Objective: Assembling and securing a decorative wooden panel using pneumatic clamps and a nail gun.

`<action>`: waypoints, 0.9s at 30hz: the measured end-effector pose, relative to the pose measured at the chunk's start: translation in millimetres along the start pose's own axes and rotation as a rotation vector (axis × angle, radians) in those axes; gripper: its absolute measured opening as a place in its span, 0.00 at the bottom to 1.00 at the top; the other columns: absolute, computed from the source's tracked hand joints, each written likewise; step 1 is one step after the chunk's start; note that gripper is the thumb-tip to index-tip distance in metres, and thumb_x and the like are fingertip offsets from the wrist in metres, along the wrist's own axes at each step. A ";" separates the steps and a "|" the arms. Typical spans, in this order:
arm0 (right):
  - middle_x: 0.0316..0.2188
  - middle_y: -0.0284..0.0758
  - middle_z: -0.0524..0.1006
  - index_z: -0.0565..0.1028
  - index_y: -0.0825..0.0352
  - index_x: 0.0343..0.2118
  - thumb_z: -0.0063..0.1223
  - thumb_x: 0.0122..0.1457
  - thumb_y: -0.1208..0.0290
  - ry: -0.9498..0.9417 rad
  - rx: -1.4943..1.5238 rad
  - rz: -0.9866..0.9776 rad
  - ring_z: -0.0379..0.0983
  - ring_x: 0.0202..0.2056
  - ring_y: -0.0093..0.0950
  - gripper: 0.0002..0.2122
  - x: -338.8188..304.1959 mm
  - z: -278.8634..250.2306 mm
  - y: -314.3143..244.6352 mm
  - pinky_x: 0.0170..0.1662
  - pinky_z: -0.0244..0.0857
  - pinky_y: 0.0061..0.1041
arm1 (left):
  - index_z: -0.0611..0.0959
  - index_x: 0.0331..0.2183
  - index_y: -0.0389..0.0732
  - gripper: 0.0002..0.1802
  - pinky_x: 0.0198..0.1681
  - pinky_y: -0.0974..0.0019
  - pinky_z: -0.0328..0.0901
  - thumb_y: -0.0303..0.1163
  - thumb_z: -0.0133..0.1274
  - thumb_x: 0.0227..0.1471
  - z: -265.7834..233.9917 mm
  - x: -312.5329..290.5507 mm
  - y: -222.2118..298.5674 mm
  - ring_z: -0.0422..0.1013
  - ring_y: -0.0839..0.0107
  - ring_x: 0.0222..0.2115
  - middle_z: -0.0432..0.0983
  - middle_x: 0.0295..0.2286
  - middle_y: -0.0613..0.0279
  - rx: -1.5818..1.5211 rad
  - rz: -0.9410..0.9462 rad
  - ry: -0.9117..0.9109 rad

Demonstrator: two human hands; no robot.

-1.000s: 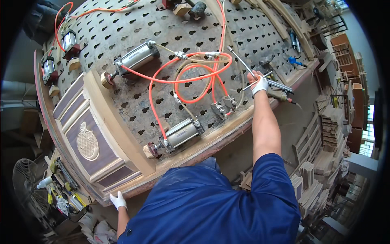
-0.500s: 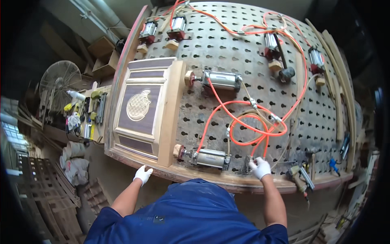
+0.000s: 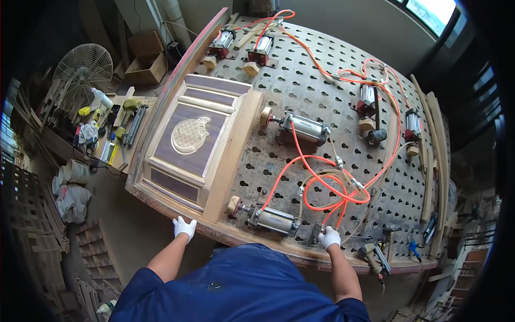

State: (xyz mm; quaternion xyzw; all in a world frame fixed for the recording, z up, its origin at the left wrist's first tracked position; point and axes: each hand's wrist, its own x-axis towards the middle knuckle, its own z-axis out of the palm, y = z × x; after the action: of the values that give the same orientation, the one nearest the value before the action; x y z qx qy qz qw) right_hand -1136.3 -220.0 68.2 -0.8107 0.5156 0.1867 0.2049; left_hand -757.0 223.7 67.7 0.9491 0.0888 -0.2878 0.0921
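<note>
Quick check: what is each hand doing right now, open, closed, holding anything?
Left hand: gloved, resting on the near edge of the workbench, holding nothing.
Right hand: gloved, on the bench edge by the orange hoses; grip cannot be told.

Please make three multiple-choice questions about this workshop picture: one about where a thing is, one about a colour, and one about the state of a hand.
1. Where does the carved wooden panel lie on the perforated table?
A. at its left end
B. at its right end
C. on the floor below it

2. What colour are the hoses coiled on the table?
A. blue
B. orange
C. green

3. What is the left hand doing?
A. lifting the fan
B. holding a hammer in the air
C. resting on the near table edge

Answers:
1 A, the panel sits at the left, next to the tool shelf.
2 B, the coil is bright orange.
3 C, the gloved hand lies on the rim, below the panel.
</note>
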 end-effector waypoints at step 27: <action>0.17 0.38 0.73 0.70 0.67 0.20 0.55 0.48 0.68 -0.099 0.360 0.019 0.69 0.18 0.31 0.09 -1.8 -10.5 10.5 0.26 0.68 0.30 | 0.61 0.57 0.32 0.43 0.53 0.53 0.65 0.49 0.55 0.47 0.2 -6.8 12.1 0.68 0.41 0.50 0.44 0.62 0.31 0.088 -0.045 0.005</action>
State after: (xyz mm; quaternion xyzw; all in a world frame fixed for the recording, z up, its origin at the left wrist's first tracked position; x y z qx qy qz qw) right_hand -1145.6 -228.2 76.6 -0.7460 0.5376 0.1329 0.3699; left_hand -760.0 211.2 72.8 0.9507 0.0979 -0.2909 0.0437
